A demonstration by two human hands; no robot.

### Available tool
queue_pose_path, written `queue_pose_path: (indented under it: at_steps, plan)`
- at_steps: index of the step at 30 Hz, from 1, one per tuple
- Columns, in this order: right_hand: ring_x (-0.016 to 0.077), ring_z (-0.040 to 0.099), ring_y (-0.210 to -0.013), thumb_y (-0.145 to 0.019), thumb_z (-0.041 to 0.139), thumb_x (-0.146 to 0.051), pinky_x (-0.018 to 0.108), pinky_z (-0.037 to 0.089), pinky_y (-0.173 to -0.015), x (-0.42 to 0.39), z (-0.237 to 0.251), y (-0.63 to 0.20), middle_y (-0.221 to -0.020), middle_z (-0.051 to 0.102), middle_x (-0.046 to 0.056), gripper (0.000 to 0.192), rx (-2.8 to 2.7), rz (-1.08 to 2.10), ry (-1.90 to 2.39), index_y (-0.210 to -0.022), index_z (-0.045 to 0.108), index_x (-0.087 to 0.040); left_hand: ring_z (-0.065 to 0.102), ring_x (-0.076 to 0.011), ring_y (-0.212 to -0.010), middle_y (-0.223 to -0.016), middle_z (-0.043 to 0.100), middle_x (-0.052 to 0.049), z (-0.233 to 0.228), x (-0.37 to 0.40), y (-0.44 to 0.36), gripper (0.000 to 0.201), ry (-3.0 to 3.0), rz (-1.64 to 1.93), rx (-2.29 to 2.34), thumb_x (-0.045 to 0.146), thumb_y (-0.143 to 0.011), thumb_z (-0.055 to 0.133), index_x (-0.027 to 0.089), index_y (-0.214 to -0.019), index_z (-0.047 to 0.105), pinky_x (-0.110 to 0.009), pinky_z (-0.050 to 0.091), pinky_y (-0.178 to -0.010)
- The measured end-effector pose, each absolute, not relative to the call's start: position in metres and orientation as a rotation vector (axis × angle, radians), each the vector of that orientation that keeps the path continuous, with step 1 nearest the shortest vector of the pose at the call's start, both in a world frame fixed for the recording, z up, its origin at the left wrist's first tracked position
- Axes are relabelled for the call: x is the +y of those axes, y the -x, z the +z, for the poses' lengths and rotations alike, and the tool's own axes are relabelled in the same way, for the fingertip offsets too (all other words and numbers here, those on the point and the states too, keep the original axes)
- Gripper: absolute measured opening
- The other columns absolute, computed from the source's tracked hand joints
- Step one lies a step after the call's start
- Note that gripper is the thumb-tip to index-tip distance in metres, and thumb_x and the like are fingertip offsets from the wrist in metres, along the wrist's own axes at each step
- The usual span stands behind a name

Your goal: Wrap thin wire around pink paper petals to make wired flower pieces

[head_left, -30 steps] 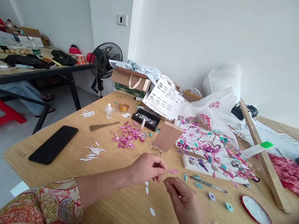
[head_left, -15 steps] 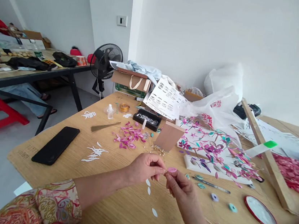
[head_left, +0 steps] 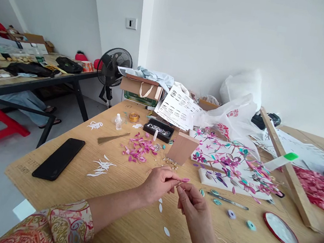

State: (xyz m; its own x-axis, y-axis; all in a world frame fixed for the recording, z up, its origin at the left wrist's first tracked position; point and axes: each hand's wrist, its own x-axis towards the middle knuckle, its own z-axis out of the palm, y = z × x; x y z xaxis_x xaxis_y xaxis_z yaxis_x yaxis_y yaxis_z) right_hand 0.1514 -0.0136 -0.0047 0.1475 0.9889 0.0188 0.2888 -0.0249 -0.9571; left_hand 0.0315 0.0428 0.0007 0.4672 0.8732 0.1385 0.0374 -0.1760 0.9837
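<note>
My left hand (head_left: 158,183) pinches a small pink paper petal (head_left: 185,180) between thumb and forefinger just above the wooden table (head_left: 125,227). My right hand (head_left: 192,203) meets it from the right, its fingertips closed at the petal's lower end. Under the hands lie a few white paper petals (head_left: 165,231). A pile of pink petals (head_left: 138,148) sits behind the left hand. The flower artwork on white board (head_left: 227,165) lies to the right.
A black phone (head_left: 58,158) lies at the table's left. White paper cutouts (head_left: 101,166), a brown card block (head_left: 181,148), a black tray (head_left: 158,129), tweezers (head_left: 227,200), small paper coils (head_left: 251,225) and a red-rimmed lid (head_left: 280,229) surround the hands. A fan (head_left: 113,68) stands behind.
My hands came together on the pink petal, and the right fingertips have slid slightly below it. The petal now points up and right from the left fingers.
</note>
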Motion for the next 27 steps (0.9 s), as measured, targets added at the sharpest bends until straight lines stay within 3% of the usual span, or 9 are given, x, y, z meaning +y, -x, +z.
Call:
queue_pose_path:
  at_steps: [5, 7, 9, 11, 14, 18, 27]
  plan:
    - [0.0096, 0.037, -0.04, -0.074, 0.048, -0.043, 0.02, 0.029, -0.039, -0.013, -0.009, -0.164, -0.042, 0.041, -0.005, 0.028, -1.334, 0.919, 1.575, -0.063, 0.056, -0.019, 0.045, -0.0043, -0.045, -0.056, 0.046, 0.003, 0.003, 0.041, -0.035, 0.023, -1.451, 0.888, 0.817, 0.031, -0.073, 0.055, 0.013, -0.08, 0.067, -0.017, 0.041, -0.046]
    - [0.0107, 0.042, -0.042, -0.073, 0.05, -0.041, 0.021, 0.031, -0.04, -0.015, -0.007, -0.17, -0.046, 0.048, -0.003, 0.026, -1.397, 0.863, 1.647, -0.061, 0.058, -0.019, 0.045, -0.0043, -0.045, -0.056, 0.047, 0.003, 0.004, 0.04, -0.036, 0.022, -1.429, 0.89, 0.825, 0.029, -0.072, 0.055, 0.012, -0.08, 0.066, -0.016, 0.041, -0.046]
    - [0.0109, 0.046, -0.045, -0.069, 0.054, -0.039, 0.024, 0.036, -0.044, -0.019, -0.002, -0.175, -0.067, 0.061, 0.002, 0.021, -1.447, 0.719, 1.728, -0.063, 0.062, -0.02, 0.046, -0.0044, -0.045, -0.057, 0.048, 0.003, 0.003, 0.04, -0.036, 0.02, -1.416, 0.9, 0.846, 0.027, -0.072, 0.055, 0.012, -0.078, 0.066, -0.016, 0.04, -0.045]
    - [0.0098, 0.047, -0.042, -0.067, 0.057, -0.039, 0.026, 0.038, -0.045, -0.023, 0.003, -0.176, -0.086, 0.064, 0.006, 0.023, -1.404, 0.624, 1.785, -0.077, 0.064, -0.02, 0.046, -0.0042, -0.045, -0.057, 0.048, 0.002, 0.002, 0.04, -0.036, 0.019, -1.423, 0.902, 0.854, 0.026, -0.072, 0.055, 0.011, -0.078, 0.066, -0.015, 0.039, -0.044]
    - [0.0128, 0.05, -0.04, -0.067, 0.055, -0.045, 0.025, 0.036, -0.037, -0.023, 0.009, -0.168, -0.071, 0.064, 0.005, 0.041, -1.206, 0.77, 1.77, -0.098, 0.056, -0.019, 0.047, -0.0039, -0.047, -0.064, 0.049, 0.001, 0.0, 0.04, -0.037, 0.02, -1.464, 0.913, 0.831, 0.027, -0.073, 0.054, 0.013, -0.082, 0.067, -0.016, 0.039, -0.045]
    - [0.0185, 0.059, -0.059, -0.067, 0.056, -0.048, 0.025, 0.043, -0.043, -0.014, 0.006, -0.156, -0.065, 0.062, 0.004, 0.035, -1.13, 0.933, 1.519, -0.085, 0.055, -0.018, 0.049, -0.005, -0.049, -0.069, 0.051, 0.0, -0.001, 0.037, -0.039, 0.02, -1.456, 0.924, 0.815, 0.026, -0.073, 0.053, 0.014, -0.082, 0.067, -0.017, 0.041, -0.048]
    - [0.0124, 0.047, -0.046, -0.076, 0.047, -0.042, 0.022, 0.037, -0.044, -0.01, 0.005, -0.167, -0.051, 0.051, -0.003, 0.025, -1.411, 0.655, 1.663, -0.068, 0.055, -0.02, 0.048, -0.0063, -0.052, -0.067, 0.054, 0.0, -0.002, 0.037, -0.037, 0.017, -1.507, 0.826, 0.835, 0.021, -0.072, 0.053, 0.013, -0.08, 0.066, -0.018, 0.04, -0.049]
